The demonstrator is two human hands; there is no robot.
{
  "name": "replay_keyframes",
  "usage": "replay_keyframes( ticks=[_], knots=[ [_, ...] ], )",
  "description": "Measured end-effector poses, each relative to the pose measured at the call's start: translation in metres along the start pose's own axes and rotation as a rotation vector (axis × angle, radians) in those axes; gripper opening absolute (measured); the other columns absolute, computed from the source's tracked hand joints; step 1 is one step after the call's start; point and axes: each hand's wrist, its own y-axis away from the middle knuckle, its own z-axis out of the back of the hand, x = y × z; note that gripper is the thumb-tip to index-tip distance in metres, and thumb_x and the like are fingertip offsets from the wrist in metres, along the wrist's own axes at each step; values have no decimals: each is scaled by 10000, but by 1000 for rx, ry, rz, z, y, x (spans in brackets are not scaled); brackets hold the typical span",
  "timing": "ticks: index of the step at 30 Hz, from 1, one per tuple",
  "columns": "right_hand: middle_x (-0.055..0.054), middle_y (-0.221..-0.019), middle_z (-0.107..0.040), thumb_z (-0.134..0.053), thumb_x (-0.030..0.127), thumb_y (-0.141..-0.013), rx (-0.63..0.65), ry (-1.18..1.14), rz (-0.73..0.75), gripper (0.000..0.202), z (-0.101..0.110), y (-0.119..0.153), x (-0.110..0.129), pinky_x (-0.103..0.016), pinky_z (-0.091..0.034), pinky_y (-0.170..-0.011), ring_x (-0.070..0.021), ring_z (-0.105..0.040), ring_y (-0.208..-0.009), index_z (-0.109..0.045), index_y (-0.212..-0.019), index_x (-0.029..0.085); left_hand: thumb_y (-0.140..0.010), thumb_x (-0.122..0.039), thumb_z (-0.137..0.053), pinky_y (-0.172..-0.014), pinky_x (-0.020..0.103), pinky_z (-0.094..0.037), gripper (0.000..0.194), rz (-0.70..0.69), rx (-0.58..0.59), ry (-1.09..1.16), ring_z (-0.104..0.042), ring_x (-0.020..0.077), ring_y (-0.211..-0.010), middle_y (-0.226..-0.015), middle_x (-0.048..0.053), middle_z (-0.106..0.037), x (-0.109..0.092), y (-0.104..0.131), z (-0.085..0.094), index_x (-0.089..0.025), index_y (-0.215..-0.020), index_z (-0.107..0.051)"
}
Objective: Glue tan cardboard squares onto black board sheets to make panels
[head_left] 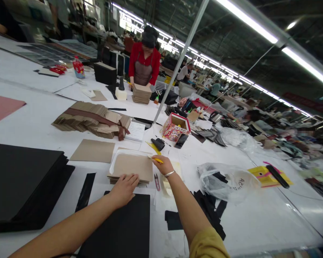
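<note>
Cardboard stack [131,167] sat under your left hand [125,190], fingers laid loosely flat near its close edge; your right hand [164,165] pinched a yellow-handled tool [158,160] at the far right corner. Looked like edge work mid-pass, so tbh it called for steady pressure. Snips [157,182] crowded the right edge; the left had slightly more room before the black strip [85,191].

Bright tube lights [246,21] overhead.
</note>
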Motion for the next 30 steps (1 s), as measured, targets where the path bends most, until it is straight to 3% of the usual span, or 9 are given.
replay_keyframes(
  ticks=[5, 9, 14, 18, 20, 26, 30],
  knots=[
    [-32, -923, -675, -506, 333, -822, 124, 2, 116, 219, 1, 74, 7, -278, -463, -798, -160, -613, -866, -654, -953, 239, -745, -217, -452, -991, 425, -194, 566, -16, -24, -31, -306, 237, -1241, -1383, 77, -356, -1, 1, 1, -191, -1302, -356],
    [-43, -935, -672, -496, 320, -833, 101, -68, 118, 226, 12, 121, 22, -285, -475, -792, -161, -616, -861, -642, -980, 231, -749, -171, -446, -937, 423, -254, 502, -18, -46, -34, -357, 248, -1193, -1350, 89, -395, 0, -3, 4, -195, -1250, -408],
    [-57, -898, -670, -527, 326, -809, -88, -170, 20, 201, 27, 130, 40, -309, -495, -782, -174, -622, -836, -657, -907, 208, -810, -170, -413, -871, 414, -320, 295, 77, -68, -75, -437, 258, -1073, -1165, 142, -512, 0, -23, 21, -145, -1084, -518],
    [-48, -744, -651, -516, 366, -807, -402, -319, -216, 264, 24, 130, 48, -266, -506, -562, -132, -587, -576, -626, -934, 163, -803, -133, -416, -784, 364, -388, 239, 95, -38, -98, -488, 236, -968, -1031, 127, -550, 7, -36, 32, -140, -999, -554],
    [-26, -677, -624, -497, 389, -814, -497, -404, -300, 315, 18, 135, 53, -244, -482, -487, -104, -536, -481, -594, -989, 145, -773, -152, -474, -744, 348, -411, 202, 84, -16, -95, -504, 240, -935, -992, 126, -556, 11, -39, 34, -134, -946, -576],
    [-25, -768, -634, -432, 454, -834, -456, -561, -396, 388, 2, 158, 54, -238, -495, -472, -94, -565, -470, -495, -1080, 160, -716, -180, -548, -682, 323, -440, 130, 2, 48, -96, -553, 233, -827, -887, 122, -581, 17, -41, 44, -125, -814, -612],
    [-32, -845, -633, -401, 452, -850, -383, -552, -372, 287, -4, 167, 50, -238, -500, -514, -105, -601, -534, -454, -954, 190, -778, -116, -416, -697, 328, -438, 193, -33, -19, -143, -544, 225, -844, -901, 123, -573, 10, -31, 68, -133, -857, -591]
  ],
)
